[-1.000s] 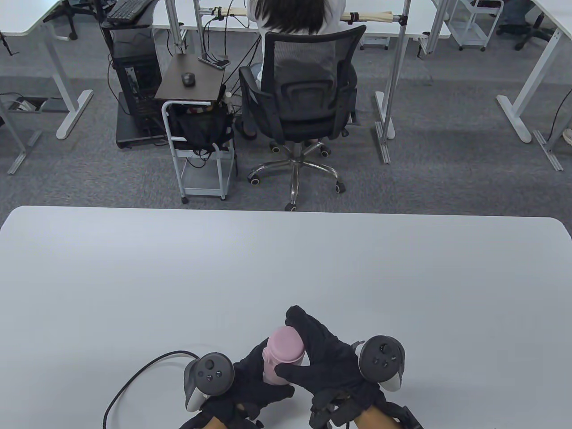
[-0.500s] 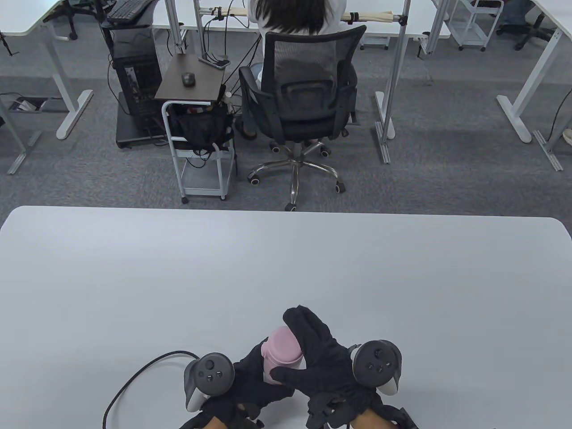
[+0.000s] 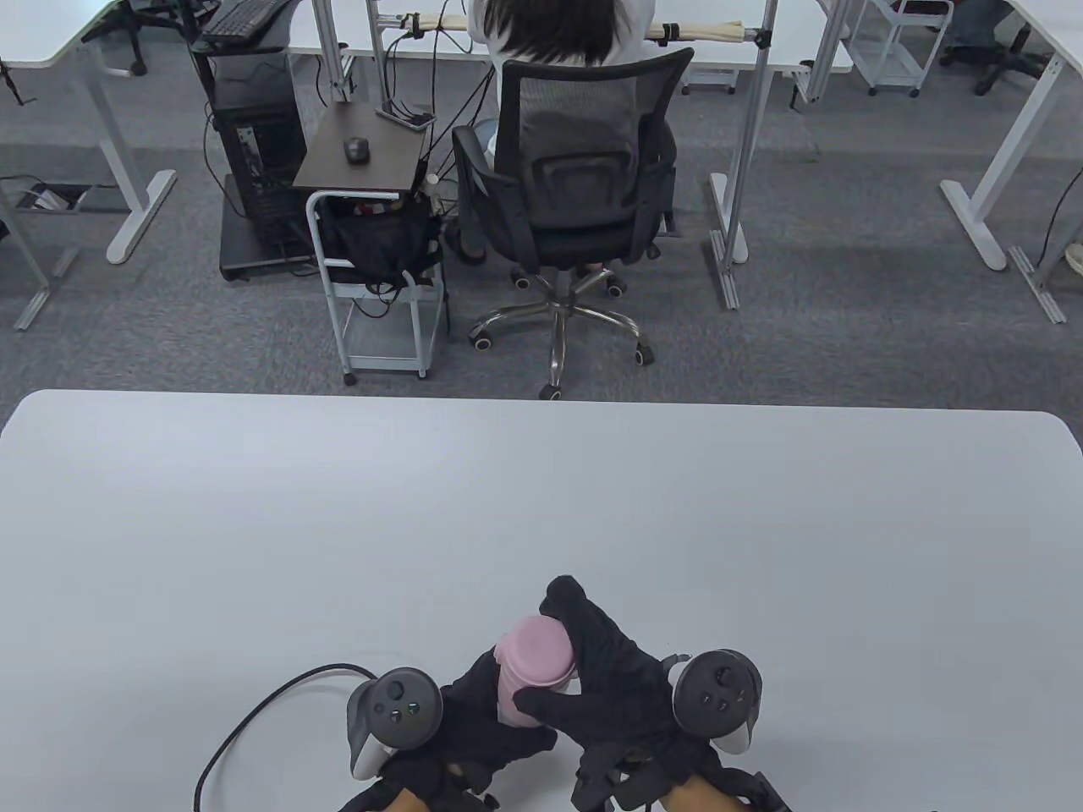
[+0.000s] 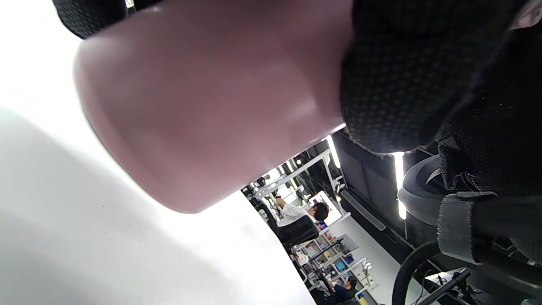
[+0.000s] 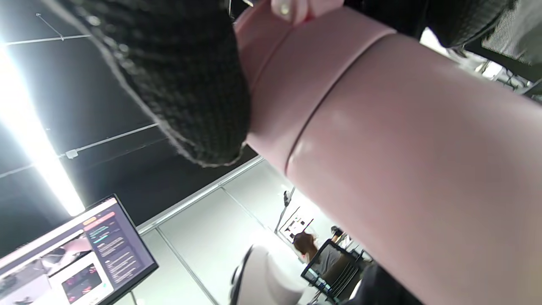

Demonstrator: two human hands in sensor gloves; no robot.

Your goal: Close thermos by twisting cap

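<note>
In the table view, the pink thermos [image 3: 523, 681] is held upright near the bench's [image 3: 254, 524] near edge, wide bare bench beyond. The left hand [image 3: 482, 719] is wrapped round its body; the right hand [image 3: 605, 677] is curled over the cap [image 3: 535, 650]. In the left wrist view, the thermos base [image 4: 178, 127] is seen just above the bench. In the right wrist view, fingers [image 5: 182, 84] are clamped on the cap; no writing is legible.

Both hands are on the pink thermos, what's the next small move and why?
Probably another short closing twist of the cap by the right hand, while the left hand steadies the thermos body. The right grip already wraps the cap, and the seam below it shows in the right wrist view; whether it is fully tight can't be told.
</note>
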